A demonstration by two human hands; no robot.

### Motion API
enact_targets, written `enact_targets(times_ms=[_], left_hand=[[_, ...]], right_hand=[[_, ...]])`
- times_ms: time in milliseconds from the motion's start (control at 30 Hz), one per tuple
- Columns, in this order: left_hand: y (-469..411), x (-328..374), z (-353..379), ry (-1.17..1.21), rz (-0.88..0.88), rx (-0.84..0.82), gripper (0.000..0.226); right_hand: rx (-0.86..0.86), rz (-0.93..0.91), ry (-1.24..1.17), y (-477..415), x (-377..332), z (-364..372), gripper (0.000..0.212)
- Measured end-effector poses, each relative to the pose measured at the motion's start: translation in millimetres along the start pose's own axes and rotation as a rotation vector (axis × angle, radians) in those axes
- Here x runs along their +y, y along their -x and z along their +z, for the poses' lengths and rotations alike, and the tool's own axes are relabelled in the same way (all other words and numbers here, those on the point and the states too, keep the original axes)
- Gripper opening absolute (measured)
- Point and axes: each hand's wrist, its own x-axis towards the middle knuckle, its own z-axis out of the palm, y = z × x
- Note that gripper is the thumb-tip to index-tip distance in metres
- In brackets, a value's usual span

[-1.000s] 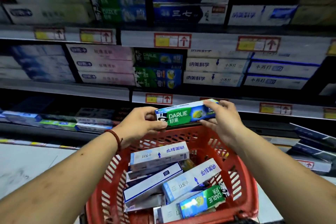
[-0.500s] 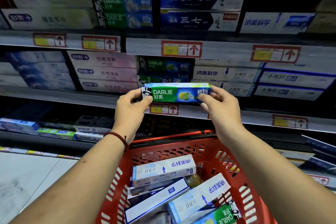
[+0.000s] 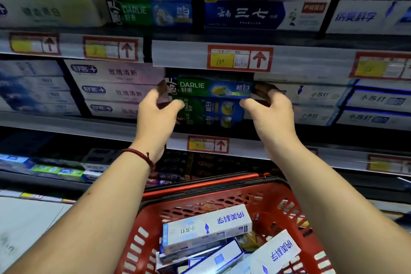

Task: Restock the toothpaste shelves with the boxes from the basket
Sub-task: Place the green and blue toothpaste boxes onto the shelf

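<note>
Evidently the Darlie toothpaste box (image 3: pixel 211 88) is gripped by its short ends so it can go in square: the left hand (image 3: pixel 155 115) pinches one end, the right hand (image 3: pixel 272 113) the other. It sits between the hands atop the matching Darlie stack (image 3: pixel 206 115), its long axis running left to right and its printed face outward. The red basket (image 3: pixel 222 198) waits below the wrists.

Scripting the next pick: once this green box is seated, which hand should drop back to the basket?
Right, marginally. Both hands grip the green box by its ends, but the right hand is above the basket and its white boxes; the left hand is nearer its left rim.
</note>
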Motion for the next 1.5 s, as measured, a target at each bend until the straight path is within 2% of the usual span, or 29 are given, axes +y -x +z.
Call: enact_targets(times_ms=[133, 267, 533, 867, 1033, 1133, 1200, 1300, 1400, 1500], left_hand=[[-9, -4, 6, -0.074, -0.062, 0.009, 0.060], [-10, -10, 13, -0.135, -0.045, -0.004, 0.043], [-5, -12, 14, -0.179, -0.012, 0.013, 0.061], [-4, -13, 10, -0.215, -0.011, 0.014, 0.058], [5, -5, 6, -0.388, 0.034, -0.020, 0.061], [13, 1, 3, -0.503, 0.073, -0.082, 0.058], [19, 4, 1, -0.593, 0.135, -0.138, 0.056], [33, 10, -1, -0.688, 0.223, -0.183, 0.068], [52, 18, -1, -0.744, 0.282, -0.183, 0.072], [76, 20, -3, -0.790, 0.346, -0.251, 0.072]], right_hand=[[-0.001, 0.034, 0.035, -4, 10, 11, 0.040], [0.023, 0.034, 0.063, -5, 16, 15, 0.046], [0.030, 0.034, 0.076, -3, 15, 14, 0.034], [0.011, 0.009, 0.077, 0, 16, 17, 0.041], [-0.036, -0.048, 0.186, 7, 14, 12, 0.028], [-0.097, -0.098, 0.321, 15, 9, 7, 0.035], [-0.136, -0.122, 0.436, 23, 5, 2, 0.050], [-0.197, -0.255, 0.564, 36, 1, -9, 0.068], [-0.274, -0.346, 0.639, 50, 0, -24, 0.074], [-0.343, -0.404, 0.709, 66, 2, -42, 0.075]])
